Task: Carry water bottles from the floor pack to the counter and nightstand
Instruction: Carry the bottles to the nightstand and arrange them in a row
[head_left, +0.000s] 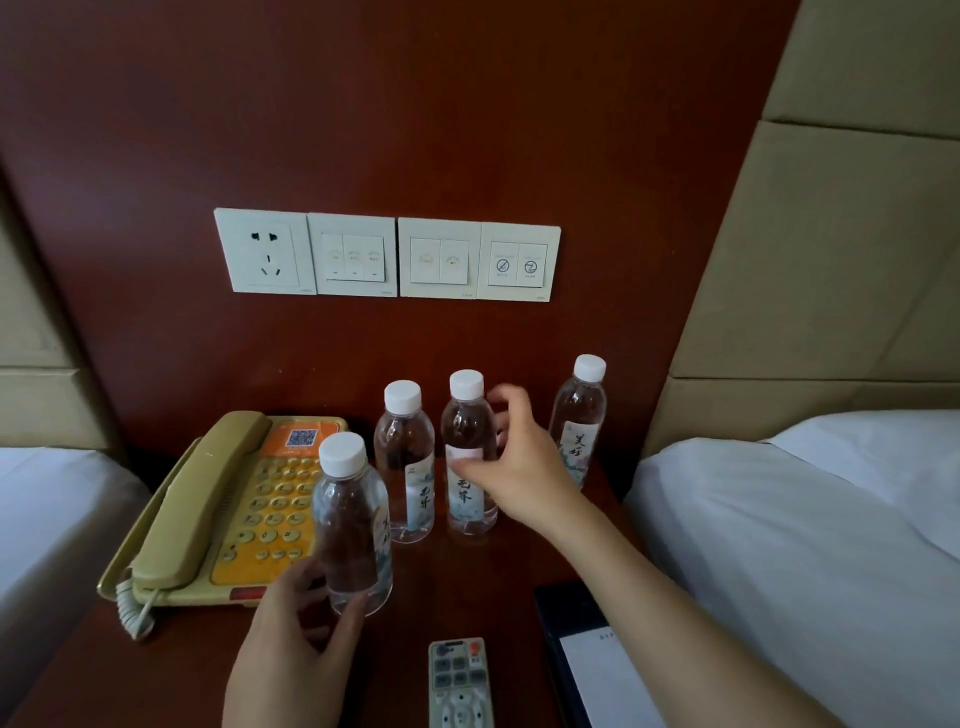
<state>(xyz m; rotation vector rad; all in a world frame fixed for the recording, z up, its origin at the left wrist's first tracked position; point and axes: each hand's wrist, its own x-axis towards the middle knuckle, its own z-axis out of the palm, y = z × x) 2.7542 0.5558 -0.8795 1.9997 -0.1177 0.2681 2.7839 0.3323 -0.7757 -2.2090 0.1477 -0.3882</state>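
Note:
Four clear water bottles with white caps are on the dark wooden nightstand (467, 582). My left hand (291, 639) grips the base of the nearest bottle (353, 525), which is upright in front of the telephone; I cannot tell if it rests on the top. My right hand (519, 467) wraps a standing bottle (467, 452), thumb across its label and fingers behind it. Another bottle (405, 462) stands just to its left. The fourth bottle (579, 415) stands alone at the back right by the headboard.
A beige and orange telephone (223, 514) fills the nightstand's left side. A white remote (460, 680) and a dark folder with paper (582, 660) lie at the front. White beds (805, 519) flank both sides. A socket and switch panel (387, 254) sits on the wall above.

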